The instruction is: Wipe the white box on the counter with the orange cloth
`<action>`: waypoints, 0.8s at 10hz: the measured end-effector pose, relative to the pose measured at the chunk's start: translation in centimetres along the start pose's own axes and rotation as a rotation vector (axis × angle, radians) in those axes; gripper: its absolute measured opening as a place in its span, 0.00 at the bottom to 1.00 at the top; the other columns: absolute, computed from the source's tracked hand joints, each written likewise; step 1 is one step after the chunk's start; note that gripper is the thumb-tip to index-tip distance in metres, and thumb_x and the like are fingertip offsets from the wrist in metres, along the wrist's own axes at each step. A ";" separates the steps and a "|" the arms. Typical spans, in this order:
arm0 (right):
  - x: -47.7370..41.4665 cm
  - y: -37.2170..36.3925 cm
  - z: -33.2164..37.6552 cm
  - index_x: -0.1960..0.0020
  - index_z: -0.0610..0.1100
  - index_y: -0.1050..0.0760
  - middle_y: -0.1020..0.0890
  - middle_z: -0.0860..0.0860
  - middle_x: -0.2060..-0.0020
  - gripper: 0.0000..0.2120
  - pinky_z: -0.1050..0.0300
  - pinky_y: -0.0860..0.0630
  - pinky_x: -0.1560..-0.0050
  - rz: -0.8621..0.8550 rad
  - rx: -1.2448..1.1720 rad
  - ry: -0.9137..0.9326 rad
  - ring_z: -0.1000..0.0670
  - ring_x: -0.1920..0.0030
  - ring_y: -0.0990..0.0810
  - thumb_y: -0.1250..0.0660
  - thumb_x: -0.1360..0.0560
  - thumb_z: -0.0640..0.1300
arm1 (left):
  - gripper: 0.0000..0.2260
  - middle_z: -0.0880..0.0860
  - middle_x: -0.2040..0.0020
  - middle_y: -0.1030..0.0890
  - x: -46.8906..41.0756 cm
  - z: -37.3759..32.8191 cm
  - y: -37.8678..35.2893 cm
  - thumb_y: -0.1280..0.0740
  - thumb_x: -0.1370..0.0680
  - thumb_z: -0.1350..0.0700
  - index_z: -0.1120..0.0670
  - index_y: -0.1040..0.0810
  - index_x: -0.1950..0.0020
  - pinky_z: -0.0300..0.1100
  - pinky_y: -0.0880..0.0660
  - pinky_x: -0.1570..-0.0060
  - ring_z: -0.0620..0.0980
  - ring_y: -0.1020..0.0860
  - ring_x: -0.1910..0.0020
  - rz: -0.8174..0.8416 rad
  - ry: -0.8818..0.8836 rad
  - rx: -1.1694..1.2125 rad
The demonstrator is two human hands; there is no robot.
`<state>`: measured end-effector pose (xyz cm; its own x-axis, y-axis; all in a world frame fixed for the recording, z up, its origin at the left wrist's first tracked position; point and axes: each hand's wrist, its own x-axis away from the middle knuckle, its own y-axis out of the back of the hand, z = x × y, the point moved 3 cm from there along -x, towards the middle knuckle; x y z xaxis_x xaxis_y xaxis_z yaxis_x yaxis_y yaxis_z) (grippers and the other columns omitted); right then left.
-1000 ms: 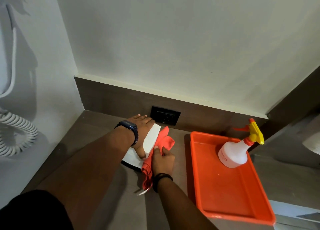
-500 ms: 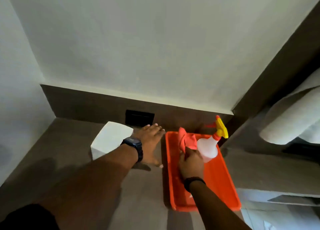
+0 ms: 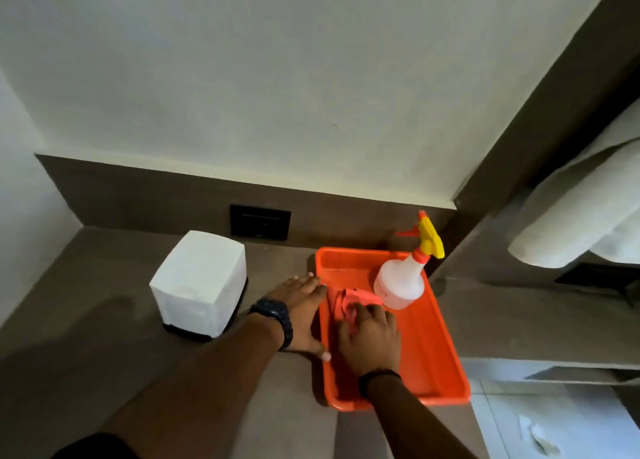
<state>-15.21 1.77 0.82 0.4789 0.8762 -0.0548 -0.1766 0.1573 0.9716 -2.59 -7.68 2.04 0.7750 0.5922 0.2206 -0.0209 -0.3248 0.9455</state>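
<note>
My 2 forearms are bare, no sleeves past the elbow. Left wrist has a dark digital watch (image 3: pixel 273 315) on a chunky ribbed strap. Right wrist has 1 thin black band (image 3: pixel 379 378); dark sleeve edge (image 3: pixel 97 446) at bottom left.

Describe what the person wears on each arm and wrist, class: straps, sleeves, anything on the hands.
The left hand is bare, with a dark watch strapped at its wrist. The right hand is bare too, with a thin black band round its wrist. Both forearms are uncovered; a dark sleeve edge shows at the upper left arm.
</note>
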 end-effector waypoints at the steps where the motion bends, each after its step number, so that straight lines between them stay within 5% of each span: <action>1: -0.7 1.6 4.3 0.41 0.41 0.24 0.21 0.39 0.46 0.17 0.45 0.28 0.42 -0.171 -0.289 0.094 0.39 0.45 0.25 0.35 0.28 0.46 | 0.42 0.57 0.25 0.39 2.0 3.0 4.9 0.30 0.34 0.34 0.53 0.40 0.26 0.51 0.44 0.28 0.56 0.43 0.26 -0.359 0.070 0.164; 2: -1.1 1.7 11.0 0.36 0.38 0.29 0.25 0.38 0.37 0.19 0.54 0.37 0.34 -0.091 -0.595 0.153 0.40 0.36 0.30 0.35 0.25 0.43 | 0.31 0.58 0.29 0.32 5.1 9.2 9.0 0.31 0.29 0.40 0.55 0.30 0.31 0.53 0.34 0.34 0.58 0.34 0.31 -0.737 0.356 0.367; 3: -0.5 0.4 17.2 0.31 0.40 0.35 0.28 0.44 0.34 0.22 0.65 0.41 0.36 0.194 -0.905 0.085 0.45 0.32 0.33 0.39 0.22 0.48 | 0.30 0.61 0.29 0.32 8.1 15.7 8.2 0.35 0.26 0.40 0.57 0.33 0.30 0.54 0.34 0.35 0.62 0.33 0.32 -0.654 0.755 0.671; 4: 0.0 -1.9 20.8 0.29 0.45 0.37 0.27 0.46 0.33 0.25 0.53 0.35 0.32 0.452 -1.074 -0.109 0.46 0.33 0.29 0.45 0.21 0.56 | 0.23 0.62 0.35 0.25 9.3 17.7 5.5 0.38 0.22 0.44 0.60 0.28 0.35 0.48 0.31 0.43 0.62 0.27 0.37 -0.453 0.806 0.860; 5: -0.1 -2.8 21.6 0.28 0.46 0.39 0.30 0.45 0.30 0.26 0.50 0.35 0.31 0.471 -1.076 -0.200 0.45 0.33 0.30 0.49 0.21 0.58 | 0.22 0.60 0.33 0.27 9.4 16.9 3.9 0.39 0.21 0.47 0.59 0.31 0.32 0.50 0.32 0.38 0.61 0.28 0.36 -0.402 0.748 0.857; 6: -0.7 -2.2 21.0 0.32 0.45 0.33 0.24 0.44 0.36 0.22 0.57 0.32 0.39 0.456 -1.085 -0.202 0.47 0.42 0.25 0.49 0.20 0.55 | 0.23 0.58 0.33 0.26 9.7 15.8 3.2 0.38 0.22 0.45 0.56 0.32 0.32 0.49 0.30 0.41 0.60 0.27 0.38 -0.397 0.780 0.837; 7: -1.2 -1.2 20.1 0.31 0.45 0.33 0.26 0.43 0.34 0.23 0.53 0.32 0.36 0.464 -1.016 -0.126 0.45 0.39 0.26 0.49 0.20 0.56 | 0.29 0.58 0.31 0.28 10.2 14.7 3.0 0.36 0.25 0.40 0.54 0.35 0.30 0.52 0.31 0.38 0.60 0.29 0.36 -0.438 0.769 0.797; 8: -1.5 2.0 19.2 0.25 0.49 0.45 0.36 0.47 0.27 0.28 0.51 0.40 0.31 0.213 -0.992 -0.081 0.44 0.29 0.36 0.46 0.22 0.58 | 0.42 0.57 0.24 0.40 10.8 13.6 5.2 0.35 0.30 0.33 0.54 0.46 0.25 0.57 0.39 0.31 0.60 0.40 0.28 -0.559 0.741 0.654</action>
